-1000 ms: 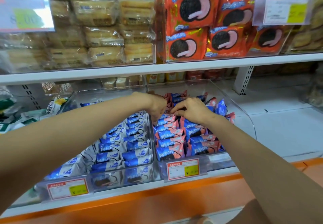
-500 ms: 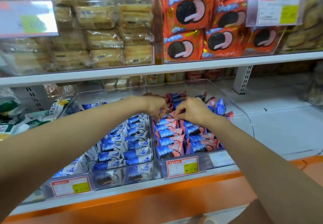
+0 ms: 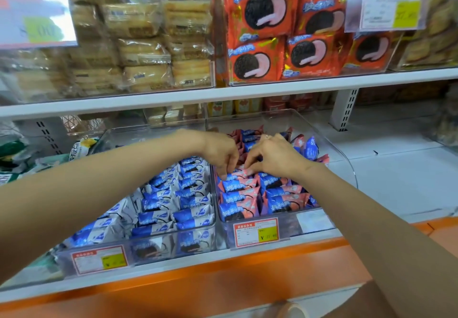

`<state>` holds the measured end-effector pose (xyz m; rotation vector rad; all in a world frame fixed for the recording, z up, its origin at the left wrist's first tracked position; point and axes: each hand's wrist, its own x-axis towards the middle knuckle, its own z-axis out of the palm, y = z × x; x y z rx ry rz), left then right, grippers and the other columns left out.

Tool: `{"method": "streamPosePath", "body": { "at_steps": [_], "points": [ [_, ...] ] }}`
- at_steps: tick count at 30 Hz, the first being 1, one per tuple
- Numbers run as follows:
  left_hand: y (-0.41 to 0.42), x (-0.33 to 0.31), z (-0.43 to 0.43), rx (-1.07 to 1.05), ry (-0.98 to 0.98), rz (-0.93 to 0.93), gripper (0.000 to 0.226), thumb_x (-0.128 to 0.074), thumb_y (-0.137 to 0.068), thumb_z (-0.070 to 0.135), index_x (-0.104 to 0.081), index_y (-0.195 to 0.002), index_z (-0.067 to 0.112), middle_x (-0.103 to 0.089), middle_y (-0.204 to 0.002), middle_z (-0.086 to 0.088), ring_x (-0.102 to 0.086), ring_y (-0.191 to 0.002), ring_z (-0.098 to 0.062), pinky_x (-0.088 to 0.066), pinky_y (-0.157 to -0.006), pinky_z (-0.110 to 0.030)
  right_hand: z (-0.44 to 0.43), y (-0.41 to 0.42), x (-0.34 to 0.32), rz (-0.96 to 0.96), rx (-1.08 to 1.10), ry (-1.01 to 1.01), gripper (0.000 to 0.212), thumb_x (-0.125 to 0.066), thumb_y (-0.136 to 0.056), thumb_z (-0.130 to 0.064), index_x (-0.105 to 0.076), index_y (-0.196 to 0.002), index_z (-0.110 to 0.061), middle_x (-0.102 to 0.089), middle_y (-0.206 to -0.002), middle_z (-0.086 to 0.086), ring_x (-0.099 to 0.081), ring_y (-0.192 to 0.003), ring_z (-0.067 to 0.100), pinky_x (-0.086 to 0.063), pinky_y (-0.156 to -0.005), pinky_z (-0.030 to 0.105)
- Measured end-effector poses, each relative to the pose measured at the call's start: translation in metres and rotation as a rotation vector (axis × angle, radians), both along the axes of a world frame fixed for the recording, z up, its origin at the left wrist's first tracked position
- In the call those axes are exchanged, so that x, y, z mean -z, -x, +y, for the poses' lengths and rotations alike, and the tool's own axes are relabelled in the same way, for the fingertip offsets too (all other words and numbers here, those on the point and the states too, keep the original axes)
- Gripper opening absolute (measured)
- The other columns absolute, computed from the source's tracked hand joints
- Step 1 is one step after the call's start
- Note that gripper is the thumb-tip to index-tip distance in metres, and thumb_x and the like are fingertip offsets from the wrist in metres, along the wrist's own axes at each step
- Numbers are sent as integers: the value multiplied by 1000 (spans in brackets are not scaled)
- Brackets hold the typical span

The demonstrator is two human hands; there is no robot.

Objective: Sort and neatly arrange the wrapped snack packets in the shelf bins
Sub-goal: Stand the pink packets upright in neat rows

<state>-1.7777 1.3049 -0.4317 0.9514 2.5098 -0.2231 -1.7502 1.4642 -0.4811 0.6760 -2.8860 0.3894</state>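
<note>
Against the frame of half a second ago: left hand [image 3: 220, 153] and right hand [image 3: 278, 155] at nearly the same place above the middle of the right bin [image 3: 347, 169], but with fingers now bent further down, onto the packets. Left fingers [image 3: 224, 172] curled on the left end of one pink-and-blue packet [image 3: 239, 175] in the left column of this bin. Right fingers [image 3: 249, 166] narrow, pinching its right end. Front rows [image 3: 238, 202] in two columns behind the front wall of the bin, standing on edge and leaning back. Long axis from side to side of the bin, printed faces toward its front. Loose packets [image 3: 311, 149] at the back of the bin, pointing different ways. Just left of the bin, a left bin [image 3: 158, 248] with blue-and-white packets [image 3: 190, 214] in similar rows.
</note>
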Motion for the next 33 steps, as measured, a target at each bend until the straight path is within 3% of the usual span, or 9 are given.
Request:
{"method": "streamPosePath", "body": {
  "at_steps": [3,8,13,15,21,23,26,28,33],
  "points": [
    [-1,6,3,24,44,98,25,-70,-82,24,-64,-104,15,-49,-67,22,-50,-80,-7,-36,-70,-24,1,-1,0,18,9,-39,9,-70,-81,-36,-72,-81,-27,-69,-88,-10,-42,-95,9,-23,-87,28],
    [-4,7,6,26,64,126,26,-70,-82,28,-64,-105,17,-49,-66,21,-49,-79,-8,-33,-63,-23,1,-2,-1,-2,7,-92,8,-69,-83,-31,-70,-75,-28,-58,-75,-17,-36,-90,8,-17,-79,26],
    [-6,0,-5,-29,-157,118,19,-71,-80,31,-59,-88,20,-61,-77,8,-52,-73,-10,-38,-65,-25,2,-1,-1,-2,12,-101,9,-67,-85,-28,-74,-79,-26,-61,-82,-15,-41,-95,10,-17,-80,27],
    [-10,-3,-9,0,-133,64,19,-71,-79,36,-62,-84,20,-60,-74,11,-52,-69,-4,-37,-64,-21,4,-1,0,-16,8,-81,9,-67,-85,-30,-74,-80,-26,-64,-85,-14,-41,-96,10,-19,-81,27],
    [-17,15,-4,105,130,251,18,-65,-82,27,-54,-69,25,-56,-75,9,-52,-87,-13,-33,-98,-38,4,1,4,-6,13,-50,9,-68,-84,-29,-74,-82,-22,-69,-92,-9,-47,-99,12,-21,-84,26],
    [-19,13,-2,111,165,266,23,-64,-83,26,-50,-65,25,-53,-72,10,-51,-89,-14,-31,-100,-39,6,-1,3,-49,12,4,9,-70,-82,-28,-75,-87,-21,-69,-91,-10,-50,-93,8,-26,-85,23],
    [-22,8,-6,61,4,245,14,-64,-84,38,-57,-78,27,-57,-80,12,-54,-90,-12,-38,-87,-31,15,-3,-3,-157,36,230,15,-74,-79,-20,-75,-94,-19,-69,-92,-8,-56,-83,4,-43,-82,22],
    [-24,5,-14,-6,-195,246,15,-64,-85,38,-61,-88,24,-59,-85,12,-56,-87,-11,-41,-75,-27,23,-5,-8,-108,92,298,15,-73,-80,-16,-75,-95,-17,-70,-97,-3,-60,-82,8,-48,-82,25],
    [-35,5,-21,-73,-460,185,17,-66,-85,30,-64,-96,17,-63,-85,12,-56,-73,0,-43,-73,-21,57,-14,-19,114,272,275,14,-66,-84,-12,-75,-93,-18,-73,-93,1,-64,-91,18,-47,-86,31]
  ]
}}
